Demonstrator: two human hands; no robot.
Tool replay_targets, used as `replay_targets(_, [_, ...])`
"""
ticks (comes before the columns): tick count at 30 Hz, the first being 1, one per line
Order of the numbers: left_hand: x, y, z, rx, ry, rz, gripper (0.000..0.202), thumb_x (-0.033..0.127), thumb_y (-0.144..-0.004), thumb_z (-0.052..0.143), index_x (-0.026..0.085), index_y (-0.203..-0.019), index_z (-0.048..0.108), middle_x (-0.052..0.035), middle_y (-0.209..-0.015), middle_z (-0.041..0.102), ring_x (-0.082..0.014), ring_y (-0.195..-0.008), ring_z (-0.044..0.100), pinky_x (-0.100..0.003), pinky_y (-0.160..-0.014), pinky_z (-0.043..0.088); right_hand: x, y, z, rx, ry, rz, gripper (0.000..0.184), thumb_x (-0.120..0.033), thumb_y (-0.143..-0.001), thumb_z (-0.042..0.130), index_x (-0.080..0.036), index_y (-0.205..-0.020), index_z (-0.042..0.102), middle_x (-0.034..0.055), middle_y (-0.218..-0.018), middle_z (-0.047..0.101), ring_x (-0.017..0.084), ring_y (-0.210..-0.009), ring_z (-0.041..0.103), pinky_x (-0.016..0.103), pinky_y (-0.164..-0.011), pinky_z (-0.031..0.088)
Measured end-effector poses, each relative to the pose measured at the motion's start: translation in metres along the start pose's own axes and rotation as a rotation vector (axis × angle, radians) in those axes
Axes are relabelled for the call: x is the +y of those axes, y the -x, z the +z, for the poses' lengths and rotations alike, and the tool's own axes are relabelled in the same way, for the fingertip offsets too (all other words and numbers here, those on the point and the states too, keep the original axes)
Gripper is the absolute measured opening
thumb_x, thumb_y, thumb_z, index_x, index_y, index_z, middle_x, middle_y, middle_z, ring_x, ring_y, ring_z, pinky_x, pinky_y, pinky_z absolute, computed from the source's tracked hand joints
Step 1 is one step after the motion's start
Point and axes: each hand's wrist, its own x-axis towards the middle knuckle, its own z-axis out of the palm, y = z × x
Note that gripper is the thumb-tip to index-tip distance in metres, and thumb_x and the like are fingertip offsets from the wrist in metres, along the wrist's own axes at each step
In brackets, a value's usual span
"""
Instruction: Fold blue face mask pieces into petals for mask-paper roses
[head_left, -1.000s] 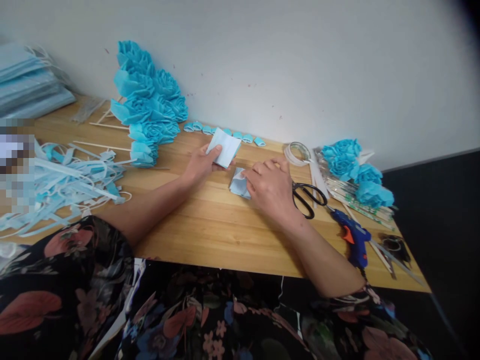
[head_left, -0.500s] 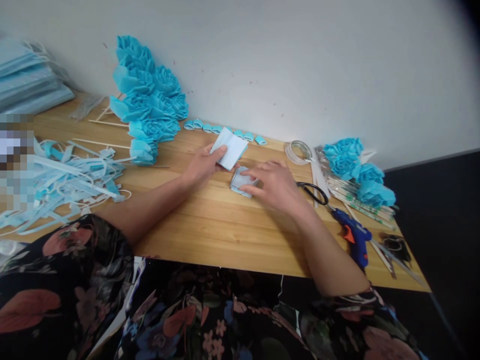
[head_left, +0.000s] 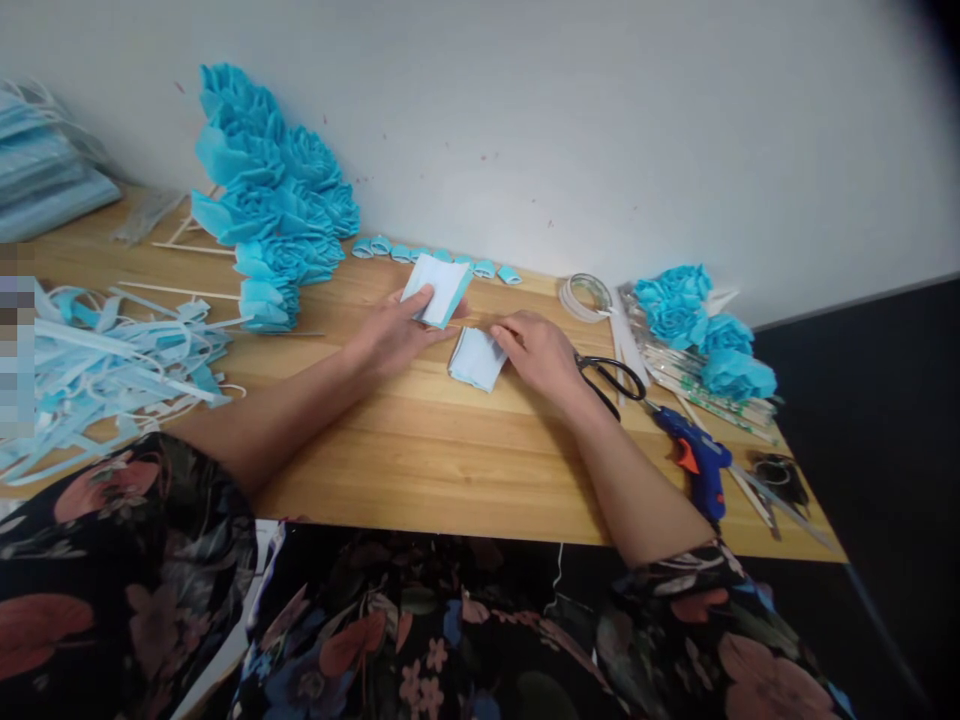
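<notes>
Wooden table (head_left: pixel 420 450) against a pale wall, head view. Left hand (head_left: pixel 390 335) pinches a folded pale-blue piece (head_left: pixel 433 288) between thumb and fingers, raised just off the surface. Right hand (head_left: pixel 544 355) grips nothing: its extended fingertips press the right edge of a small stack of similar pieces (head_left: pixel 474 358), which lies on the table between both hands. Scissors (head_left: pixel 611 375) lie just beside the right wrist, glue gun (head_left: pixel 697 462) farther right, blue flowers (head_left: pixel 270 205) at the wall. Advisable handling: pin the stack so its layers sit square, and hold the raised piece by one edge to avoid creasing.
</notes>
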Motion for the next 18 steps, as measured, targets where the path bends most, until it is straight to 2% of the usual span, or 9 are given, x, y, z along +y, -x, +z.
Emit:
replay_targets(6, [0.001,0.002,0.003,-0.051,0.017,-0.001,0.017,0.024,-0.099,0.06,0.011,-0.107,0.068,-0.0126,-0.096,0.078,-0.029,-0.115,0.072,-0.06,-0.114,0.048,-0.005,-0.002,0.003,-0.009,-0.019,-0.041,0.032,-0.029,-0.104,0.046,-0.019,-0.096,0.075,0.0099,-0.097,0.074,0.024,-0.095,0.063,0.034,-0.081,0.042])
replay_targets(10, [0.0,0.002,0.005,-0.04,-0.013,-0.008,0.022,0.028,-0.097,0.064,0.012,-0.111,0.068,-0.013,-0.1,0.077,-0.0303,-0.12,0.071,-0.06,-0.115,0.048,-0.007,-0.003,0.006,-0.032,-0.127,-0.132,0.033,-0.028,-0.104,0.046,-0.02,-0.111,0.076,0.0095,-0.111,0.076,0.024,-0.102,0.064,0.037,-0.092,0.045])
replay_targets(13, [0.0,0.002,0.004,-0.048,-0.036,-0.003,0.026,0.031,-0.096,0.066,0.013,-0.115,0.067,-0.0129,-0.103,0.078,-0.0305,-0.122,0.07,-0.059,-0.115,0.048,-0.005,-0.004,0.007,0.005,-0.197,-0.172,0.035,-0.028,-0.104,0.044,-0.02,-0.121,0.074,0.0096,-0.119,0.076,0.025,-0.11,0.065,0.039,-0.1,0.046])
replay_targets(16, [0.001,0.001,0.003,-0.047,-0.05,0.014,0.023,0.029,-0.097,0.063,0.013,-0.112,0.068,-0.0122,-0.102,0.078,-0.0289,-0.12,0.071,-0.057,-0.116,0.047,0.003,-0.004,0.003,0.048,-0.188,-0.107,0.036,-0.027,-0.103,0.043,-0.019,-0.121,0.074,0.0108,-0.12,0.077,0.026,-0.111,0.067,0.04,-0.099,0.048])
replay_targets(18, [0.003,0.0,0.002,-0.038,-0.052,0.024,0.021,0.028,-0.099,0.06,0.012,-0.11,0.069,-0.0115,-0.098,0.078,-0.0275,-0.116,0.072,-0.055,-0.116,0.047,0.009,-0.003,-0.001,0.037,-0.186,-0.013,0.036,-0.027,-0.101,0.044,-0.019,-0.119,0.074,0.0099,-0.113,0.079,0.025,-0.102,0.07,0.039,-0.091,0.05])
